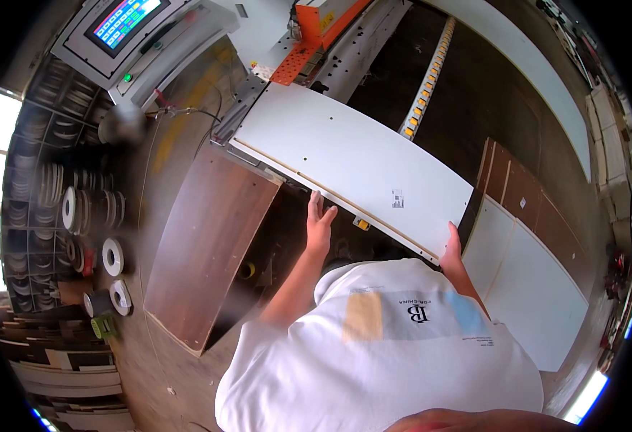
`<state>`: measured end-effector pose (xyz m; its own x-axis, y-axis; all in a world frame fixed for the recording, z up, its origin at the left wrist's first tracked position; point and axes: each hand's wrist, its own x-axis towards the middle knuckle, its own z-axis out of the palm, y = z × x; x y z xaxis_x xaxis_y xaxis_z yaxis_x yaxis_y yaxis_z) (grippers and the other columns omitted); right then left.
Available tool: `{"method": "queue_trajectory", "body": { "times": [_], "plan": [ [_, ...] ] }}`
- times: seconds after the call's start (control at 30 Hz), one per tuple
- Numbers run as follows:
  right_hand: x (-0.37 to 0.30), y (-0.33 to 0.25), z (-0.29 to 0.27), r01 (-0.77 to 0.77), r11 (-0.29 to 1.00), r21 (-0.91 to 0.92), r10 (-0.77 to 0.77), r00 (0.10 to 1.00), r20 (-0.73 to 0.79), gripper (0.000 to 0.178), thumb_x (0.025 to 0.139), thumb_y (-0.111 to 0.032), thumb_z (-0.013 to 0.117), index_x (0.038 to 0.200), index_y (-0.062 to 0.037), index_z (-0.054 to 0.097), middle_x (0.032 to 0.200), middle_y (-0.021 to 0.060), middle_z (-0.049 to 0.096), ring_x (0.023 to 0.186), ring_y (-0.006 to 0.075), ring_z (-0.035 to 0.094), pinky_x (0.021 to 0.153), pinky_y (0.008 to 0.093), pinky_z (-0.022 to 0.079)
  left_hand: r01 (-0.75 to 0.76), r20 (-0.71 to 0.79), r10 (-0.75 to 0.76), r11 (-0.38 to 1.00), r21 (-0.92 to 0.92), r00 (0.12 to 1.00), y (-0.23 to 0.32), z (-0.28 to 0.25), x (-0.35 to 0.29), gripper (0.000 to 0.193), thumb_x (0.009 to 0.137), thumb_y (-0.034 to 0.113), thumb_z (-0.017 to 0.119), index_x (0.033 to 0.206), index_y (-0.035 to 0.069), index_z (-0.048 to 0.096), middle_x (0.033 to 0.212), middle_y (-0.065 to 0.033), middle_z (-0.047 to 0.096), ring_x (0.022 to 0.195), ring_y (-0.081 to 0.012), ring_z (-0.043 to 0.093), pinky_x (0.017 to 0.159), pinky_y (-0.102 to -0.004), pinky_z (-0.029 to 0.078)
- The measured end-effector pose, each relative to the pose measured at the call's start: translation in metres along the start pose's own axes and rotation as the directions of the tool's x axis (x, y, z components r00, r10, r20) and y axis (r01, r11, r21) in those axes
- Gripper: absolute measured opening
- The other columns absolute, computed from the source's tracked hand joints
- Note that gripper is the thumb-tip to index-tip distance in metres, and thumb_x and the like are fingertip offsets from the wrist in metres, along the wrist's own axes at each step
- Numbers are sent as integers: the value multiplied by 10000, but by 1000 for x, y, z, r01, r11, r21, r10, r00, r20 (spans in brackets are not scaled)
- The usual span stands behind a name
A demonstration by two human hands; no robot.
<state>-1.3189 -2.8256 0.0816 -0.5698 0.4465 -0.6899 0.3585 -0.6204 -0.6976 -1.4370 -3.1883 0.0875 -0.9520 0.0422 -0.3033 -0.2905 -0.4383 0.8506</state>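
Note:
A long white panel (359, 158) with a groove along its near edge lies in front of me, its far left end at an orange and grey machine (298, 65). At the panel's near edge, left of its middle, my left hand (319, 227) touches with fingers stretched and a little apart. My right hand (451, 248) grips the right end near the front corner; its thumb shows upright and the other fingers are hidden. A small label (398, 199) and a few dark holes mark the panel's top.
Left of me stands a brown wood-grain panel stack (211, 245). At the right are another white panel (525, 281) and brown boards (525, 187). A roller rail (429, 83) runs beyond. A control screen (125, 25) is at upper left, above racks of edge-band rolls (74, 209).

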Motion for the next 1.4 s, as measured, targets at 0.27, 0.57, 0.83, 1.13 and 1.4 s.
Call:
{"method": "queue_trajectory", "body": {
  "times": [0.27,0.57,0.83,1.13,1.4],
  "plan": [
    [31,-35,9,-65,998,27,64,998,18,529,923,-482,534,1198,-39,623,1150,89,659,1056,240,619,950,370,466,39,50,-41,998,48,998,10,21,24,681,936,37,530,1537,-5,212,1646,-149,30,1524,-241,51,1217,-374,90],
    [112,-93,22,-3,1000,-11,3,999,-54,554,908,-480,535,1223,-29,595,1165,95,645,1064,240,612,943,380,470,50,19,-49,998,-43,999,4,93,100,667,937,52,534,1536,5,245,1645,-140,99,1526,-225,5,1196,-344,103],
    [190,-149,33,20,1000,22,-18,996,-92,570,885,-474,575,1239,-28,587,1183,99,638,1092,250,605,955,381,470,101,-21,-101,994,35,995,1,154,168,685,946,183,565,1549,77,258,1649,-93,107,1487,-223,175,1147,-378,221],
    [257,-163,-17,56,998,28,-54,996,-77,613,857,-538,618,1252,-70,596,1247,95,595,1159,243,539,965,426,453,120,144,-170,946,301,975,7,201,200,417,945,250,613,1324,83,560,1256,-37,614,1112,-167,592,911,-334,462],
    [112,-57,-98,237,789,-567,-301,954,-19,538,934,-536,495,967,-30,673,925,100,721,816,222,690,774,371,515,137,483,-339,904,406,807,-57,200,88,213,957,183,618,1096,23,630,984,-90,679,812,-139,640,714,-263,508]
  ]
}}
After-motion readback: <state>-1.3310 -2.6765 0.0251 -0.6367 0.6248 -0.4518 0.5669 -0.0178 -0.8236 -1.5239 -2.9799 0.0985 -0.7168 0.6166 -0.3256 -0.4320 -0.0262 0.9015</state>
